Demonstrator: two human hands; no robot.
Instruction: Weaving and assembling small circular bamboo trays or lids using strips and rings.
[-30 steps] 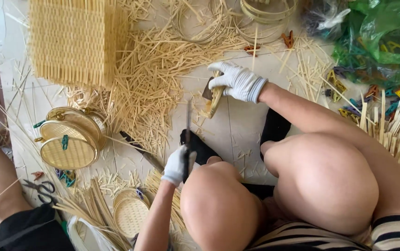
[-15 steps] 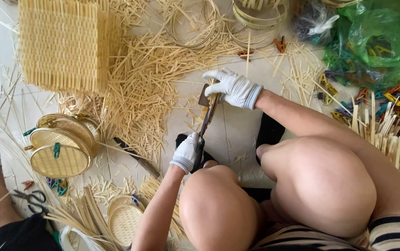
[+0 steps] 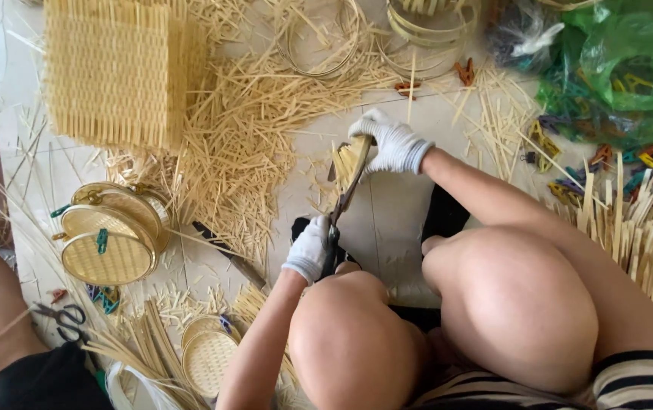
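Left hand (image 3: 309,249) grips shears (image 3: 341,205); right hand's (image 3: 394,144) fingers clasp bamboo strips (image 3: 347,161).

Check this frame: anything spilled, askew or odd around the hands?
Offcut bamboo slivers lie scattered in a loose heap over the tiled floor, up to the woven mat. The gloved left hand and right hand work shears on a strip bundle. Nothing looks damaged.

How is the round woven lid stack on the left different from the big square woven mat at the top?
The round lid stack is circular, rimmed and held with green clips; the square woven mat is flat, larger, with loose strip ends along its edges. Both are pale woven bamboo lying on the floor.
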